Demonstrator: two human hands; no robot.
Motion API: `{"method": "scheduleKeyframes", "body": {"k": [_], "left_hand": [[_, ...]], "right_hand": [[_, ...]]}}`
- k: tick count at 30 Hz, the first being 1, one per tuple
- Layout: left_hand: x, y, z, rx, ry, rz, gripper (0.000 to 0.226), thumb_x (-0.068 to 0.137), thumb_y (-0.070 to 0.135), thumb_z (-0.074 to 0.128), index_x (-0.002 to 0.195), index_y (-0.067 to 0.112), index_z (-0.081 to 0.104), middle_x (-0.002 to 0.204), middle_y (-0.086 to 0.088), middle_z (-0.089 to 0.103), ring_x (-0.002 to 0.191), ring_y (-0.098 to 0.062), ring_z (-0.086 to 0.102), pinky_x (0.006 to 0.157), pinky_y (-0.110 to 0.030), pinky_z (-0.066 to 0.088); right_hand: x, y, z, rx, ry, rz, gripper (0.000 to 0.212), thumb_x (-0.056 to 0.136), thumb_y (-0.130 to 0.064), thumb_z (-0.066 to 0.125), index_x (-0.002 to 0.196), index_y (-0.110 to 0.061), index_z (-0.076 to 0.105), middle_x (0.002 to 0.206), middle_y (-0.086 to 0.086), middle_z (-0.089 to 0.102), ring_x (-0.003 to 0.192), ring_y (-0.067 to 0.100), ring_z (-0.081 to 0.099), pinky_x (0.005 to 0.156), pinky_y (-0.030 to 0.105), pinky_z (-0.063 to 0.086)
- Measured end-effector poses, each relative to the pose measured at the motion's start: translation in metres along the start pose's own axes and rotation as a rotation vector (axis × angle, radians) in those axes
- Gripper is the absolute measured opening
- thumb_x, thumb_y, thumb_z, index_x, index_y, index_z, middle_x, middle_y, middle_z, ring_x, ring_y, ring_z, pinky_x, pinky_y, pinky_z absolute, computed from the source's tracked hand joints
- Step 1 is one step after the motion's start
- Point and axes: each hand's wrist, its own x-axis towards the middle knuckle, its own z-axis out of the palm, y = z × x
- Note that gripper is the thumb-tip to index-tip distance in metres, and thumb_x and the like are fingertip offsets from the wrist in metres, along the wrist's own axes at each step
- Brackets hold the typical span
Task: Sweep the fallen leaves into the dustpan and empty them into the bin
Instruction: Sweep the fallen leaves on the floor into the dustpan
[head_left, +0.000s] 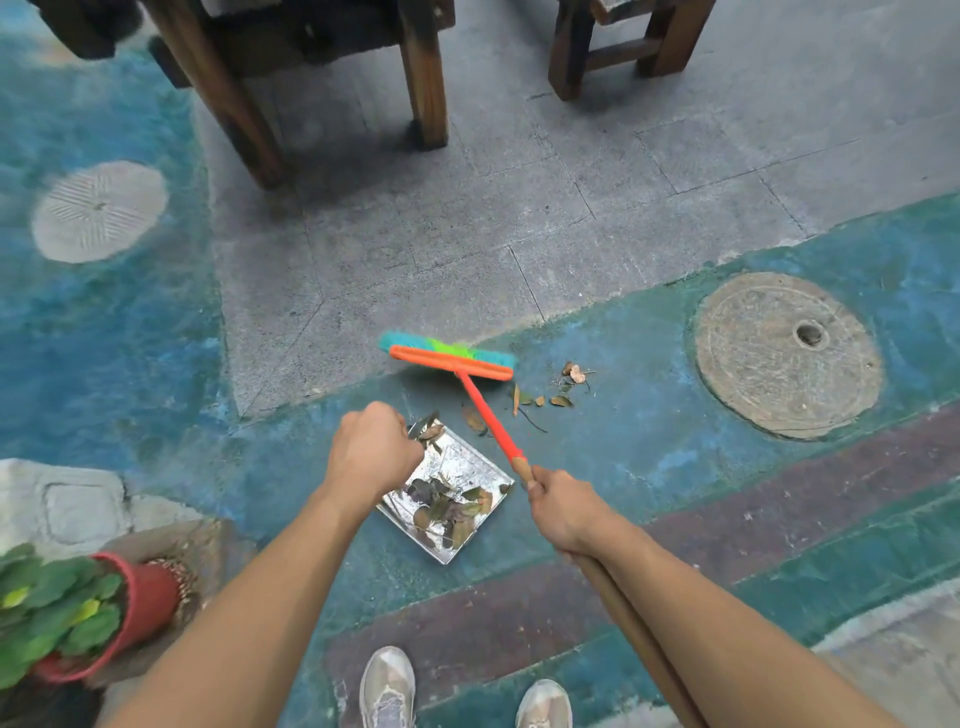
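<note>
A shiny metal dustpan (467, 462) lies on the painted ground in front of me, with several dry leaves (447, 512) heaped in its near part. My left hand (371, 449) is closed in a fist at the pan's far left corner; its handle is hidden under the fist. My right hand (563, 506) grips the wooden shaft of a broom (485, 410) with an orange head and teal-green bristles, which rests on the ground beyond the pan. Several loose leaves (550, 395) lie scattered right of the broom shaft. No bin is in view.
Dark wooden bench legs (426, 83) stand ahead, with a second bench (613, 47) at the far right. A round manhole cover (787, 356) sits to the right. A red pot with a green plant (98, 618) stands at my lower left. My shoes (387, 686) are at the bottom.
</note>
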Motion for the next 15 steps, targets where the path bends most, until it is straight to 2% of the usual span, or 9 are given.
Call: {"method": "scheduleKeyframes", "body": {"k": [3, 5, 8, 10, 11, 12, 13, 14, 15], "left_hand": [[0.005, 0.008, -0.004, -0.021, -0.006, 0.0, 0.021, 0.073, 0.008, 0.054, 0.053, 0.01, 0.048, 0.06, -0.017, 0.052, 0.075, -0.04, 0.051, 0.065, -0.036, 0.043], [0.009, 0.009, -0.005, -0.027, -0.017, -0.014, 0.015, 0.074, 0.009, 0.054, 0.059, 0.008, 0.056, 0.059, -0.013, 0.051, 0.073, -0.039, 0.052, 0.063, -0.034, 0.04], [0.015, 0.01, -0.007, -0.043, -0.04, -0.022, 0.011, 0.069, 0.004, 0.053, 0.058, 0.004, 0.056, 0.056, -0.013, 0.049, 0.07, -0.038, 0.051, 0.06, -0.033, 0.038], [0.017, 0.01, -0.01, -0.06, -0.04, -0.017, 0.011, 0.072, 0.005, 0.053, 0.061, 0.003, 0.057, 0.063, -0.016, 0.055, 0.075, -0.04, 0.055, 0.062, -0.034, 0.041], [0.017, 0.01, -0.011, -0.064, -0.039, -0.007, 0.011, 0.074, 0.007, 0.053, 0.064, 0.003, 0.058, 0.07, -0.018, 0.058, 0.081, -0.041, 0.057, 0.065, -0.036, 0.044], [0.016, 0.01, -0.011, -0.065, -0.046, 0.004, 0.011, 0.075, 0.008, 0.053, 0.065, 0.004, 0.058, 0.074, -0.02, 0.059, 0.085, -0.042, 0.058, 0.069, -0.038, 0.046], [0.015, 0.009, -0.011, -0.062, -0.06, 0.018, 0.012, 0.074, 0.007, 0.052, 0.063, 0.005, 0.054, 0.073, -0.02, 0.058, 0.086, -0.042, 0.059, 0.07, -0.039, 0.047], [0.014, 0.008, -0.01, -0.053, -0.078, 0.033, 0.013, 0.072, 0.006, 0.051, 0.059, 0.006, 0.05, 0.067, -0.019, 0.054, 0.083, -0.042, 0.058, 0.068, -0.038, 0.047], [0.012, 0.007, -0.009, -0.039, -0.093, 0.052, 0.015, 0.07, 0.005, 0.05, 0.055, 0.007, 0.046, 0.06, -0.016, 0.05, 0.078, -0.041, 0.055, 0.064, -0.037, 0.045]], "right_hand": [[-0.032, 0.011, 0.034, 0.105, -0.083, 0.061, 0.03, 0.101, -0.031, 0.031, 0.121, -0.026, 0.052, 0.082, 0.005, 0.058, 0.047, 0.019, 0.054, 0.033, 0.024, 0.042], [-0.071, 0.021, 0.05, 0.228, -0.129, 0.1, 0.03, 0.101, -0.032, 0.034, 0.124, -0.037, 0.052, 0.078, -0.004, 0.059, 0.044, 0.008, 0.052, 0.032, 0.017, 0.037], [-0.125, 0.039, 0.055, 0.403, -0.143, 0.061, 0.037, 0.1, -0.033, 0.04, 0.127, -0.053, 0.055, 0.093, -0.021, 0.061, 0.059, -0.011, 0.053, 0.057, 0.009, 0.039], [-0.151, 0.048, 0.048, 0.447, -0.155, -0.023, 0.042, 0.101, -0.027, 0.041, 0.126, -0.059, 0.052, 0.119, -0.03, 0.06, 0.101, -0.018, 0.055, 0.091, 0.006, 0.038], [-0.16, 0.052, 0.044, 0.468, -0.147, -0.059, 0.045, 0.102, -0.023, 0.041, 0.13, -0.056, 0.051, 0.13, -0.031, 0.055, 0.118, -0.013, 0.051, 0.105, 0.011, 0.031], [-0.168, 0.052, 0.037, 0.484, -0.13, -0.077, 0.047, 0.102, -0.02, 0.041, 0.133, -0.054, 0.05, 0.132, -0.03, 0.056, 0.121, -0.009, 0.052, 0.108, 0.015, 0.03], [-0.173, 0.05, 0.028, 0.493, -0.109, -0.073, 0.048, 0.103, -0.018, 0.04, 0.132, -0.055, 0.05, 0.121, -0.026, 0.063, 0.106, -0.004, 0.061, 0.1, 0.016, 0.037], [-0.174, 0.048, 0.019, 0.484, -0.086, -0.053, 0.049, 0.104, -0.018, 0.038, 0.129, -0.057, 0.052, 0.095, -0.021, 0.07, 0.077, 0.0, 0.062, 0.079, 0.016, 0.043], [-0.171, 0.046, 0.009, 0.479, -0.058, -0.013, 0.047, 0.104, -0.02, 0.037, 0.127, -0.057, 0.053, 0.067, -0.016, 0.061, 0.053, 0.005, 0.049, 0.058, 0.018, 0.038]]}}
